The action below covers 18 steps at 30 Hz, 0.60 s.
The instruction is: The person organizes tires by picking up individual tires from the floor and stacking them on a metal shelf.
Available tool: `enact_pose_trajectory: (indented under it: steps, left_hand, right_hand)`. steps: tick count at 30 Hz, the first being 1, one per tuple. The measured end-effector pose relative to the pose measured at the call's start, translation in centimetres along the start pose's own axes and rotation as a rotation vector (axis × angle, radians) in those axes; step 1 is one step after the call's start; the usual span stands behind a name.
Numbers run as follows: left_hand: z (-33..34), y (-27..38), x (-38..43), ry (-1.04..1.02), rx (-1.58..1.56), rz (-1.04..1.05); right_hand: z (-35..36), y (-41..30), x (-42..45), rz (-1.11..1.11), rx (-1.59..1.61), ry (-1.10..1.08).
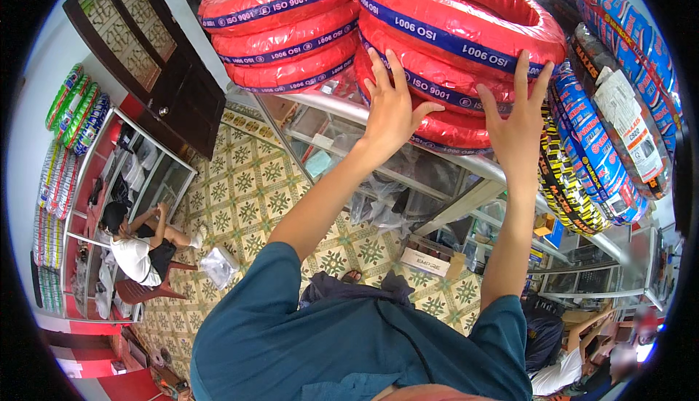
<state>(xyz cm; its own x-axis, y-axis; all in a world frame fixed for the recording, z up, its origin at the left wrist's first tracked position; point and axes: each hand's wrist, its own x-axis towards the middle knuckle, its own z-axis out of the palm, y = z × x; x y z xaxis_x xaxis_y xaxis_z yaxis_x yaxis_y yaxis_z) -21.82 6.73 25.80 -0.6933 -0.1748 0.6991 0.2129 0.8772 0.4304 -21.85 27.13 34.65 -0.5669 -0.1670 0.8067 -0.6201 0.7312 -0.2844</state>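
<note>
My left hand (pixel 390 103) lies with spread fingers against the front of a stack of tyres in shiny red wrapping (pixel 453 41). My right hand (pixel 516 109) touches the right side of the same stack, its fingers apart and pointing up. Blue printed bands run around the wrapped tyres. Neither hand is closed around a tyre. Beside it on the left rises a second red-wrapped stack (pixel 286 43). Both stacks rest on a glass display counter with a metal edge (pixel 349 107).
More wrapped tyres (pixel 579 144) lean at the right. A cardboard box (pixel 428 256) and a clear plastic package (pixel 219 266) lie on the tiled floor. One person (pixel 134 253) sits by a glass cabinet (pixel 180 182); others (pixel 568 368) are at lower right. A wooden door (pixel 185 90) stands left.
</note>
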Motion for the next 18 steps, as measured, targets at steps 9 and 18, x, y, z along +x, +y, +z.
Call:
enact_pose_trajectory:
  steps: [9, 18]
  left_hand:
    - [-1.1, -1.0, -1.4, -0.178, -0.082, -0.001]
    - [0.6, -2.7, -4.3, -0.048, -0.211, -0.184]
  right_hand:
    - [3.5, 3.3, -4.8, 0.061, 0.071, -0.066]
    - [5.9, 6.1, -10.5, 0.155, 0.082, -0.023]
